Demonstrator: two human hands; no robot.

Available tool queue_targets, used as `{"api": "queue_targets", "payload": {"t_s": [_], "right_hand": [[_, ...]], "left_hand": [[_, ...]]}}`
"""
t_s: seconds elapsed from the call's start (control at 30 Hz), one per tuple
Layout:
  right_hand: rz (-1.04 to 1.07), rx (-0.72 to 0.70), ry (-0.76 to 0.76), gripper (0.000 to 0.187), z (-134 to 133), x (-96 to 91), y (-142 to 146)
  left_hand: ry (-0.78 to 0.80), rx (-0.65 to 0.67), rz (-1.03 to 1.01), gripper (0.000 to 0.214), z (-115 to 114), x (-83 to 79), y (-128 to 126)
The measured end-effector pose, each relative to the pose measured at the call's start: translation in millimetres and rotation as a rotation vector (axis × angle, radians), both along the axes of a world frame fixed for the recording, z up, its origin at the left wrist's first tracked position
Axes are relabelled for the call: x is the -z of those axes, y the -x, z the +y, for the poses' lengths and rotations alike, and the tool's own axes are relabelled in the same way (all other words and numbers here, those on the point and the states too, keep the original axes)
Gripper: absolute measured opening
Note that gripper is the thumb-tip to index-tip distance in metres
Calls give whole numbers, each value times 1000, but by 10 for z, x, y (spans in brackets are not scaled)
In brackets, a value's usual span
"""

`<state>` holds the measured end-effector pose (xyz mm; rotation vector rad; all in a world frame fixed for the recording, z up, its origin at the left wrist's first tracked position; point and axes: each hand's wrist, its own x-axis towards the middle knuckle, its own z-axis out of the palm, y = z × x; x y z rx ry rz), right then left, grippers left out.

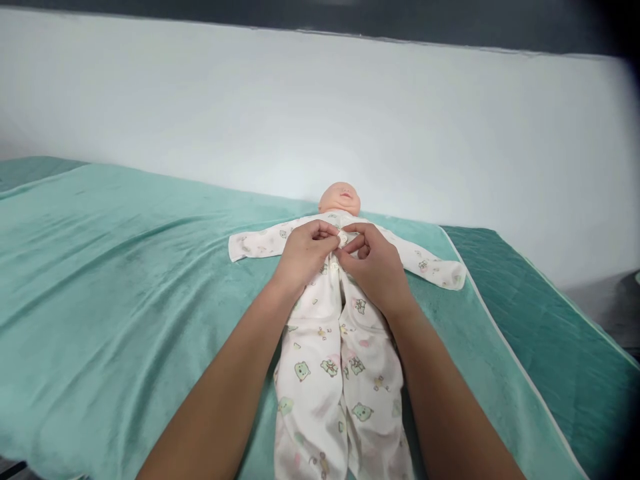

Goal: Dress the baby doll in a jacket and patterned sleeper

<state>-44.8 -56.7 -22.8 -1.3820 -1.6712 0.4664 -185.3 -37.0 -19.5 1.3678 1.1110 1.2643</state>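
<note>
A baby doll [341, 198] lies on its back on a teal blanket [125, 280], head away from me, arms spread. It wears a white sleepsuit [340, 373] printed with small animals. My left hand [304, 252] pinches the left edge of the suit's front opening at the chest. My right hand [374, 265] pinches the right edge beside it, at a small white button [343, 238] just under the collar. Both hands have their fingers closed on the fabric, and they meet at the chest.
The blanket has a white trim along its right side [500, 327], over a darker green quilted mat [565, 333]. A white wall [320, 113] rises right behind the doll's head. The blanket stretches wide to the left of the doll.
</note>
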Motion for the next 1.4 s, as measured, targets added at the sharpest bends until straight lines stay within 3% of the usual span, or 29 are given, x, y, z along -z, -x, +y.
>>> {"api": "queue_targets", "payload": {"t_s": [0.43,0.57,0.77,0.87,1.0,1.2,1.4], "right_hand": [[-27,-36,48,38,9,-8,-33],[-175,-14,106,46,-102,-114,-52],[-549,62,194,24,-410,-300,18],[-597,43,233,17,-460,-330,6],[-469,-74,288,22,-410,-336,-144],[-76,-308,429,18,-289,-274,-425],[402,-411,422,23,-259,-149,-371]], "left_hand": [[-42,-26,39,22,-6,-11,-25],[-52,22,23,16,-26,-26,26],[-36,169,244,20,-107,-135,221],[-17,284,363,24,-131,-193,324],[-75,399,457,22,-121,-220,375],[-89,400,491,18,-125,-219,371],[-34,395,285,20,-184,-239,319]]}}
